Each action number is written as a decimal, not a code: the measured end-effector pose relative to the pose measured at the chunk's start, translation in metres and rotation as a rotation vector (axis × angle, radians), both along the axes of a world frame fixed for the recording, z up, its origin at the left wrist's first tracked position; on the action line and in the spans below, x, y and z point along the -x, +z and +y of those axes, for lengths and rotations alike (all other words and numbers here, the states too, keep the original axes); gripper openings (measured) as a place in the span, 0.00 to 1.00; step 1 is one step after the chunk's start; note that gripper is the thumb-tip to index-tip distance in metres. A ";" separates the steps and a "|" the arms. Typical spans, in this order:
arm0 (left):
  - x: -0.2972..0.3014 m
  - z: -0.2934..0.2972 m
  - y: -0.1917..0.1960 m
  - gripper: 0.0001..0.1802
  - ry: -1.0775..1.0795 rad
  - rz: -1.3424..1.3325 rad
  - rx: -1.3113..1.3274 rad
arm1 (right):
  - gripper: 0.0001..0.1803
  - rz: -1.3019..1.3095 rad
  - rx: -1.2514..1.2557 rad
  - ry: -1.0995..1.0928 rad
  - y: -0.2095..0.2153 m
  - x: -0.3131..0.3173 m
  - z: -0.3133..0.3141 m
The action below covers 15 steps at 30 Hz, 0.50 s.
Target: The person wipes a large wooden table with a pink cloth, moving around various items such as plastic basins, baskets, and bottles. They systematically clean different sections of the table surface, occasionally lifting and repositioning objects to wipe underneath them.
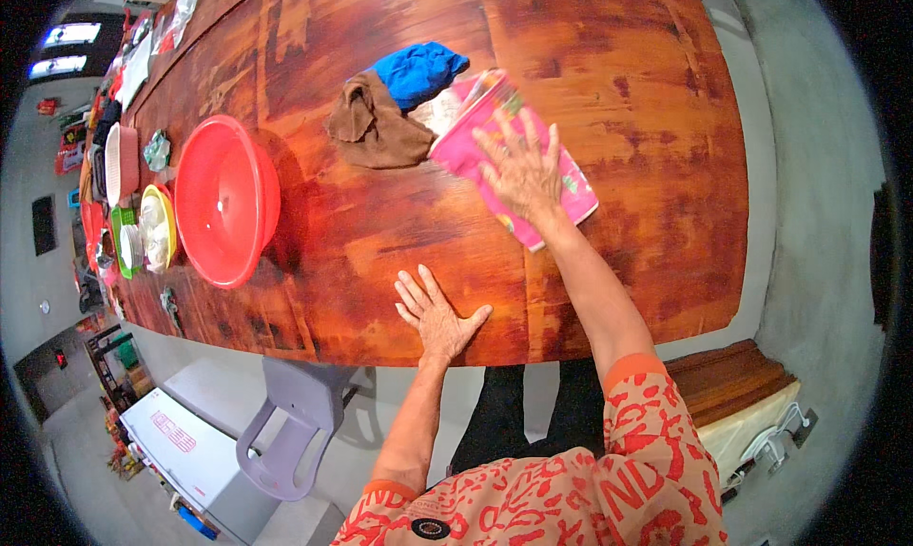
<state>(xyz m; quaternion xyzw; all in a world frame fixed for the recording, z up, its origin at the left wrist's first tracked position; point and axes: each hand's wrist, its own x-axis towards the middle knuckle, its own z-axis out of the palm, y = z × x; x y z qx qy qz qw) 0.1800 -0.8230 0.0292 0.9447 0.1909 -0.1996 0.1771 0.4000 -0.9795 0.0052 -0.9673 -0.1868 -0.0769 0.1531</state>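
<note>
Starting at the far left, a pale pink basket sits on the glossy reddish-brown table, near a green basket and a yellow bowl with something white in it. Just beside them, a large red basin stands wide and round. Further right, a brown cloth lies crumpled against a blue cloth. Below them, the left hand rests palm down near the table's edge, fingers fanned apart. Next comes a pink printed cloth lying at a slant (its far end is slightly blurred), and the right hand lies spread flat on top.
</note>
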 end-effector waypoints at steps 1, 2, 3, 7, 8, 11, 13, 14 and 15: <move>-0.002 -0.001 0.003 0.79 -0.005 0.019 0.003 | 0.30 -0.030 0.029 -0.051 -0.003 -0.005 0.002; -0.003 -0.001 0.010 0.75 0.005 0.033 0.038 | 0.31 -0.057 0.060 -0.098 -0.003 -0.005 0.004; -0.002 0.002 0.007 0.74 0.019 0.024 0.061 | 0.31 -0.043 0.062 -0.110 -0.003 0.000 0.006; 0.004 0.013 0.001 0.64 0.061 -0.029 0.167 | 0.33 0.046 0.045 -0.090 0.002 0.046 0.022; 0.005 0.015 0.000 0.63 0.064 -0.042 0.201 | 0.34 0.079 0.032 -0.065 0.005 0.061 0.023; 0.009 0.021 -0.007 0.59 0.103 -0.145 0.270 | 0.34 0.153 -0.011 0.042 0.010 0.105 0.035; 0.011 0.024 -0.013 0.58 0.134 -0.205 0.333 | 0.34 0.180 -0.021 0.114 0.010 0.135 0.038; 0.010 0.024 -0.015 0.56 0.161 -0.228 0.349 | 0.34 0.199 -0.024 0.148 0.010 0.150 0.039; 0.011 0.024 -0.018 0.54 0.183 -0.245 0.326 | 0.33 0.185 -0.072 0.158 0.011 0.165 0.039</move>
